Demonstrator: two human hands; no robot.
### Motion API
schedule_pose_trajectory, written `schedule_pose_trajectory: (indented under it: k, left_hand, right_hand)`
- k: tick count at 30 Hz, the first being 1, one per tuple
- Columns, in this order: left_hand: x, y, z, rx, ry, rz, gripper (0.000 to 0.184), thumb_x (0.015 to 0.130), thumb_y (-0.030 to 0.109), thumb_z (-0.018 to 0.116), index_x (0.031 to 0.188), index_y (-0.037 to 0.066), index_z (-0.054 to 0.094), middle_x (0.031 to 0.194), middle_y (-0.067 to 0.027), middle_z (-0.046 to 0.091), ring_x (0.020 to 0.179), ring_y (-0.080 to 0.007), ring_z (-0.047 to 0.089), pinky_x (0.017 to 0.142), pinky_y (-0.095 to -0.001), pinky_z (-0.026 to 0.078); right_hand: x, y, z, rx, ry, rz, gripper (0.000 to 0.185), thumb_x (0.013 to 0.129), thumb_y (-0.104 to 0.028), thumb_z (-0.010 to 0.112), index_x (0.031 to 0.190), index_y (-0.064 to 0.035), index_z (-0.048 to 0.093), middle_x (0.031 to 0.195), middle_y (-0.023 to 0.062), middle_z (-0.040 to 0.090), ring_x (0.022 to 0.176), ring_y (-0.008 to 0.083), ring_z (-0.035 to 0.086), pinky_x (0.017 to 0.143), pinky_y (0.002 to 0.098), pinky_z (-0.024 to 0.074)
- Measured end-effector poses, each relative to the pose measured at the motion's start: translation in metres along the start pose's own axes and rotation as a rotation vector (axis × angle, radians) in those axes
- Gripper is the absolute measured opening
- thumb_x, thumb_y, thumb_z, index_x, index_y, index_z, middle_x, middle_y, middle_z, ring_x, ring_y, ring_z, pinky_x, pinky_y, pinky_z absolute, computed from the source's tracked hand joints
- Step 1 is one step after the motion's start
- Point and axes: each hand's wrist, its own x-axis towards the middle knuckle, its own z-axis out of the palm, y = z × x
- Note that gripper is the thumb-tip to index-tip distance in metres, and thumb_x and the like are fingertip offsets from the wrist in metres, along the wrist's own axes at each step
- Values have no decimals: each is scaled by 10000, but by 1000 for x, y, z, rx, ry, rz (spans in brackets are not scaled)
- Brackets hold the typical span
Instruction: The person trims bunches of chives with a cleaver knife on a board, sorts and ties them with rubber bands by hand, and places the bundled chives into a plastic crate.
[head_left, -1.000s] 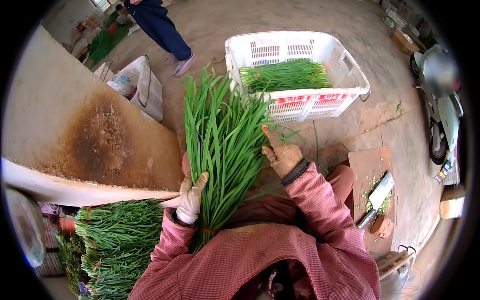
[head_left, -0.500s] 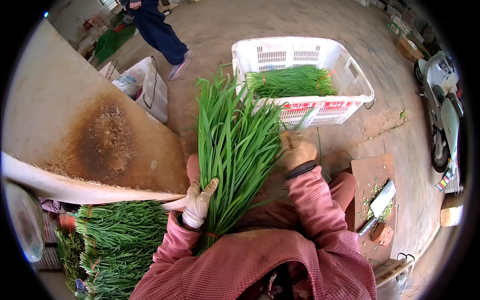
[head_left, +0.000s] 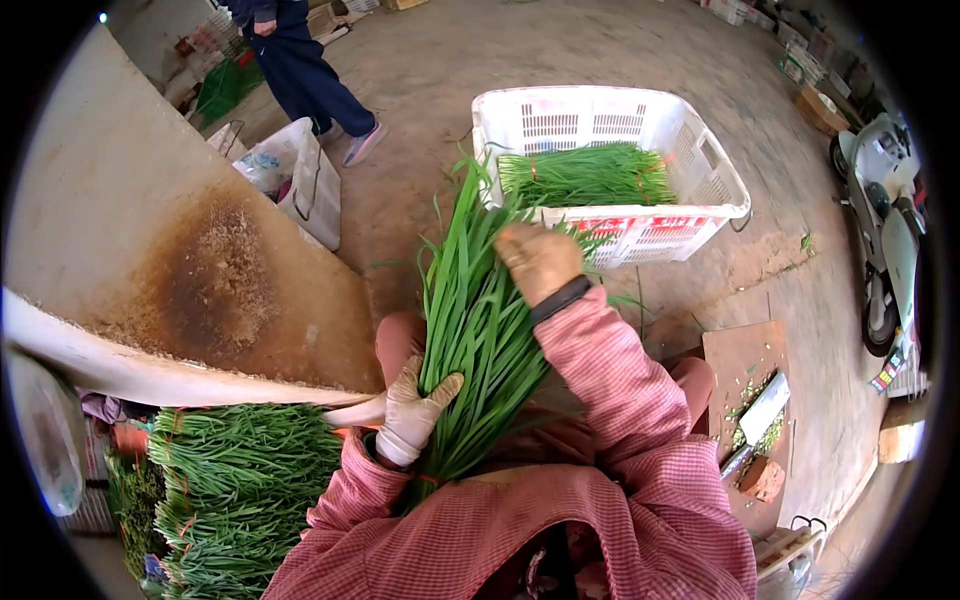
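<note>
A large bundle of garlic chives (head_left: 480,330) lies across my lap, leaf tips pointing away from me, with an orange-red band near its lower end. My left hand (head_left: 412,412), in a pale glove, is closed around the lower left side of the bundle, thumb over the leaves. My gloved right hand (head_left: 540,262) is curled over the upper right of the same bundle, fingers closed on leaves; some stick out to its right. Its fingertips are partly hidden.
Ahead stands a white plastic crate (head_left: 720,190) holding banded chives (head_left: 590,175). More bundles (head_left: 240,490) are stacked at lower left, beside a stained slab (head_left: 120,230). A cleaver (head_left: 765,410) and brick piece (head_left: 763,478) lie on a board (head_left: 735,350) at right. A person (head_left: 300,70) stands beyond.
My right hand has moved left and up from the bundle's right edge onto its upper leaves. The leaf spread has narrowed. My left hand keeps its hold.
</note>
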Motion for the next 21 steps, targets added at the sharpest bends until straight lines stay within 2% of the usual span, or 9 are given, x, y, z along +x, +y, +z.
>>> schedule_pose_trajectory:
  k: [3,6,7,10,12,16,18,20,21]
  left_hand:
    - [4,-6,-21,-34,9,-28,298,791,69,615,1074,29,529,975,-47,592,857,-122,536,769,-242,438]
    - [34,10,-57,-143,-32,-167,299,809,99,592,1090,29,517,987,-60,593,868,-135,552,767,-254,451]
    - [43,35,-55,-176,-9,-241,297,813,111,586,1088,23,514,986,-69,593,868,-146,560,760,-264,461]
    - [82,74,-49,-240,-55,-241,421,796,178,615,1136,-4,445,1016,-96,573,876,-172,571,748,-278,473]
    - [99,86,-24,-160,-52,-81,556,771,189,649,1205,-16,368,1052,-94,550,954,-166,532,826,-274,430]
    - [72,111,-13,55,-217,115,811,725,196,700,1327,-8,197,1301,-125,324,1152,-218,379,952,-307,320]
    - [68,95,-48,279,-102,133,710,798,332,597,1316,-2,244,1260,-126,414,1149,-208,402,993,-347,266]
    - [74,80,-78,286,-567,-380,704,798,424,563,1300,11,292,1287,-122,393,1172,-223,387,1012,-360,251]
    - [74,61,-70,157,-587,-356,719,788,467,546,1297,22,300,1286,-118,398,1162,-231,401,1002,-371,272]
  right_hand:
    - [11,27,-66,-255,-10,364,242,757,-89,599,995,-50,579,824,155,628,710,261,612,607,323,483]
    - [-31,-9,-128,-709,-359,577,674,714,-185,673,1257,13,326,750,196,597,670,310,605,578,366,497]
    - [-61,-13,-132,-575,-408,504,688,705,-208,689,1253,18,340,716,170,575,673,308,609,553,343,506]
    - [-126,-44,-99,748,-895,717,616,788,-310,622,1230,39,370,1191,190,469,1040,260,513,872,324,422]
    - [-125,-60,-45,1375,-730,761,581,768,-287,651,1194,23,407,1200,167,466,1086,206,479,886,300,409]
    - [-78,-37,-5,1645,-611,1117,434,775,-234,649,1113,-4,503,1056,107,571,977,163,544,844,296,437]
    - [-74,-32,-12,1409,-517,823,412,750,-208,674,1091,-28,530,991,64,605,936,143,560,845,295,437]
    - [-77,-38,-10,1501,-524,824,403,733,-195,690,1078,-42,550,980,48,611,920,128,560,852,283,430]
    - [-76,-45,-5,1531,-608,883,361,725,-176,697,1047,-66,580,981,37,612,905,117,559,843,269,427]
